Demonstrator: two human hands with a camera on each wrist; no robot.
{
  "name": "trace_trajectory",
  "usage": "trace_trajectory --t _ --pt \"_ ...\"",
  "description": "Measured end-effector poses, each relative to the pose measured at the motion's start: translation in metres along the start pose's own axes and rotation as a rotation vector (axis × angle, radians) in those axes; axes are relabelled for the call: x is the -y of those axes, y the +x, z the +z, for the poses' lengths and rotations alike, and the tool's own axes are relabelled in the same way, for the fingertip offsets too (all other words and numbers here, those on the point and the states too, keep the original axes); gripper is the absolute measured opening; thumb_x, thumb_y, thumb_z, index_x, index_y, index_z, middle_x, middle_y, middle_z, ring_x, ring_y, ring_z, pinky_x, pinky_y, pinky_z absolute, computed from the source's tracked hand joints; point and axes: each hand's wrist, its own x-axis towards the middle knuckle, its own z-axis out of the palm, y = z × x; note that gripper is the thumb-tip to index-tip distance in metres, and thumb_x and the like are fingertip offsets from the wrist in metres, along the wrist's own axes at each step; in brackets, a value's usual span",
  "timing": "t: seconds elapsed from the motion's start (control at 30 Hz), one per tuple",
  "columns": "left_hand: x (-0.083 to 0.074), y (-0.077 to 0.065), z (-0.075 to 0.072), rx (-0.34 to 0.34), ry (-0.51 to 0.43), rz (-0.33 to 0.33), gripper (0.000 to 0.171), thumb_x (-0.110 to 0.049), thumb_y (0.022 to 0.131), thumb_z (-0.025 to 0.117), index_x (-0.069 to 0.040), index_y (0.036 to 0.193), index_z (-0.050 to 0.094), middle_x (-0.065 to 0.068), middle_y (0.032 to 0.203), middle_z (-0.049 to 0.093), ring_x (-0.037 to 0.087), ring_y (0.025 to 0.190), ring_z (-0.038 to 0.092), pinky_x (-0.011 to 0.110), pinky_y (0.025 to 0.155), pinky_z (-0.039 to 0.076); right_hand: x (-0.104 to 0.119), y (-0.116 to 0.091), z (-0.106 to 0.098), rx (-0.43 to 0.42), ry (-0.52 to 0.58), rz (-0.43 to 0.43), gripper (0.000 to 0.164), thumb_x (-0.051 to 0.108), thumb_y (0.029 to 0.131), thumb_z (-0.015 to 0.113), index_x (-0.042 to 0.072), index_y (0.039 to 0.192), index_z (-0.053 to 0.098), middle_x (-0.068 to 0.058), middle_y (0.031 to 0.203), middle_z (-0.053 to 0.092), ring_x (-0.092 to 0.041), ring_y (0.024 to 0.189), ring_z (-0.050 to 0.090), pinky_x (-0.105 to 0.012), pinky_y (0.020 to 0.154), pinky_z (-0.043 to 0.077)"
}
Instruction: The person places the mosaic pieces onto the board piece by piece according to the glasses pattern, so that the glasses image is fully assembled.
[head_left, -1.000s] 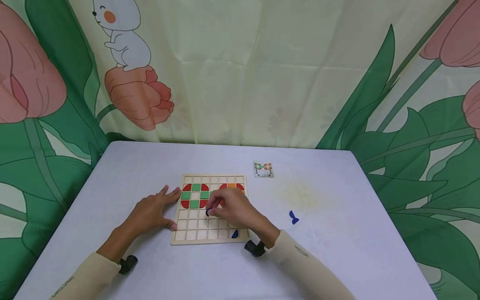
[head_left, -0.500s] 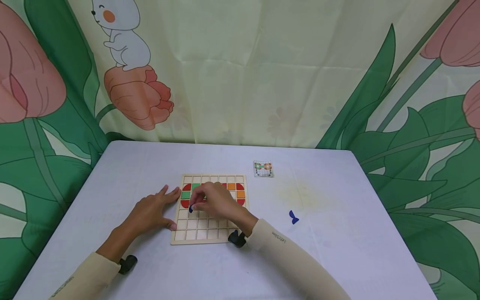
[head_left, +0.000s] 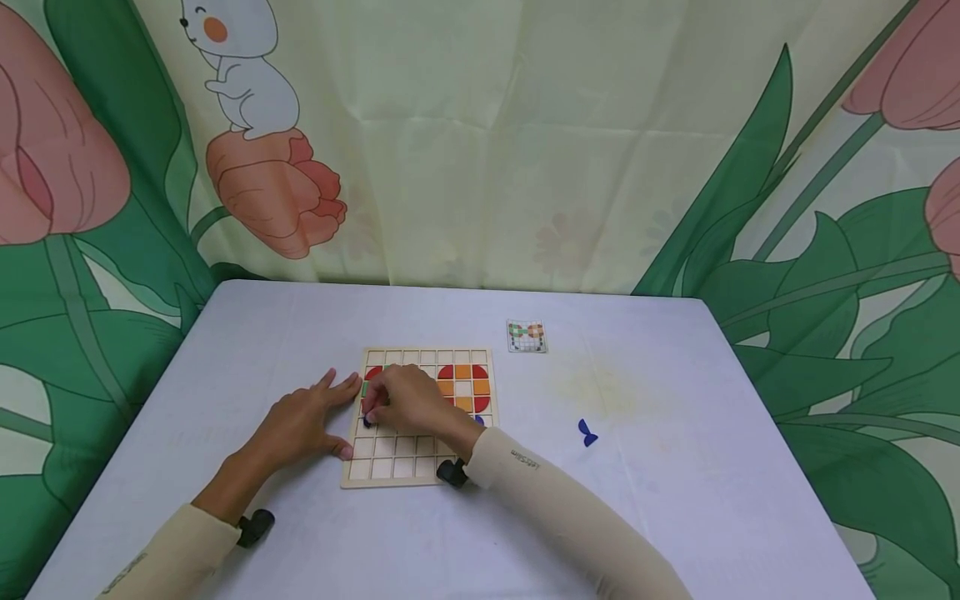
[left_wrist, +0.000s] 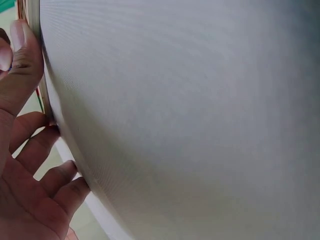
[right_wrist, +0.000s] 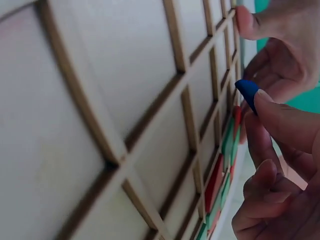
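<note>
My right hand (head_left: 408, 402) pinches a blue quarter-circle tile (right_wrist: 247, 94) between thumb and forefinger, over the left column of a wooden grid board (head_left: 382, 468). In the right wrist view the tile's pointed end sticks out past the fingertips, close over the board. My left hand (head_left: 296, 427) lies spread at the board's left edge, thumb and fingertips touching it. A ring of red and orange tiles (head_left: 464, 372) fills cells at the upper right. My right hand covers most of the red and green tiles at the upper left. Another blue tile (head_left: 478, 421) shows at the right.
Two blue tiles (head_left: 588, 434) lie on the white tablecloth right of the board. A small pattern card (head_left: 527, 337) sits behind the board. A printed curtain (head_left: 480, 167) hangs beyond the table's back edge.
My right hand has moved left across the board with the blue tile, from the middle to the left column. The orange and red tiles have come into view. My left hand has stayed put.
</note>
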Motion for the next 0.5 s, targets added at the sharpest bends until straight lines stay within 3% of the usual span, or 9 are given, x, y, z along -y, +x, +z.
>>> trace_trajectory --t 0.5 --pt "-0.0005 -0.0004 0.0 -0.001 -0.008 -0.012 0.118 -0.048 0.059 0.099 -0.016 0.16 0.047 0.033 0.164 0.037 0.061 0.137 0.053 0.071 0.104 0.049 -0.0004 0.0072 0.0068 0.067 -0.104 -0.057 0.012 0.013 0.091 0.085 0.022 0.086 0.08 0.013 0.076 0.067 -0.004 0.076 0.058 -0.018 0.067 0.046"
